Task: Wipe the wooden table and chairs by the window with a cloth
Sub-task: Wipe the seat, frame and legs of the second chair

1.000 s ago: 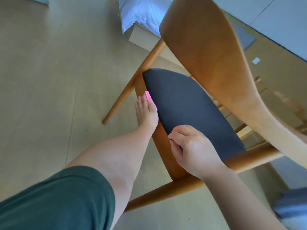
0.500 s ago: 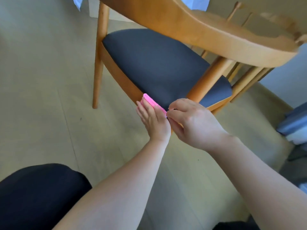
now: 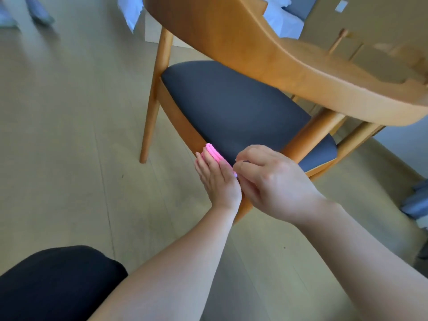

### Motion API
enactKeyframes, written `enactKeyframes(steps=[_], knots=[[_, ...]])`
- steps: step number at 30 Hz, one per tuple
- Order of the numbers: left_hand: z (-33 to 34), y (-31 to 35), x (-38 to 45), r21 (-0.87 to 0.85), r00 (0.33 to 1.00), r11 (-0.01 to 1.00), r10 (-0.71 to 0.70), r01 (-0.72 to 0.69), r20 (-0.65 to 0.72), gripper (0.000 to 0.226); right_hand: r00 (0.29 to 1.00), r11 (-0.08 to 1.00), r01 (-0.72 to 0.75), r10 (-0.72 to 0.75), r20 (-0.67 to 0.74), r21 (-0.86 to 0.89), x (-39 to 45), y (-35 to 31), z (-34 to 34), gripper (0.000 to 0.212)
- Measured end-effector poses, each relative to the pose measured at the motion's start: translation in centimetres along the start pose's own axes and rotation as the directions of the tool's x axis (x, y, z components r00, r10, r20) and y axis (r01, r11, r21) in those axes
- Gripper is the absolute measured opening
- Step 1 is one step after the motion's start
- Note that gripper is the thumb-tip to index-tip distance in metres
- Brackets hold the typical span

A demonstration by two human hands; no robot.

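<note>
Head view, looking down at a wooden chair (image 3: 231, 42) with a dark seat cushion (image 3: 231, 107) on pale flooring (image 3: 69, 135). Left hand (image 3: 217, 179), fingers straight and together, presses a folded pink cloth (image 3: 214, 153) flat against the seat's wooden side rail (image 3: 183, 126). Right hand (image 3: 271, 179) just beside it, fingers curled, fingertips at the cloth's near end; whether they pinch it, cannot tell.
</note>
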State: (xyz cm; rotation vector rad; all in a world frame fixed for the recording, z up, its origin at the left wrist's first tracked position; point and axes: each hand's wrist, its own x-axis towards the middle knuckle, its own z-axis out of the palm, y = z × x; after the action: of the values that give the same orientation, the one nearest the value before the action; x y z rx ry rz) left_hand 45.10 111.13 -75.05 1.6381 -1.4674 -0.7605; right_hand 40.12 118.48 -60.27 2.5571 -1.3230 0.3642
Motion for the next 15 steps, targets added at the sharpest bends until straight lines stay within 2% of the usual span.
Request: enactKeyframes(steps=[3, 6, 12, 15], knots=[[-0.9, -0.6, 3.4, -0.049, 0.999, 0.998, -0.035, 0.036, 0.016, 0.061, 0.999, 0.998, 0.051, -0.051, -0.007, -0.030, 2.8, 0.6, 0.3, 0.022], [-1.7, -1.5, 7.3, -0.195, 0.997, 0.978, -0.067, 0.071, 0.024, 0.058, 0.998, 0.997, 0.067, -0.067, 0.003, -0.047, 5.8, 1.3, 0.9, 0.017], [-2.6, -4.1, 15.1, -0.331, 0.994, 0.937, -0.110, 0.107, 0.011, 0.070, 0.999, 0.996, 0.010, -0.013, -0.032, -0.090, 10.3, 2.8, 2.8, 0.007], [-3.1, -5.1, 20.0, -0.376, 0.992, 0.919, -0.125, 0.123, 0.019, 0.065, 0.998, 0.995, -0.061, 0.059, -0.033, -0.083, 11.4, 3.4, 4.0, 0.012]])
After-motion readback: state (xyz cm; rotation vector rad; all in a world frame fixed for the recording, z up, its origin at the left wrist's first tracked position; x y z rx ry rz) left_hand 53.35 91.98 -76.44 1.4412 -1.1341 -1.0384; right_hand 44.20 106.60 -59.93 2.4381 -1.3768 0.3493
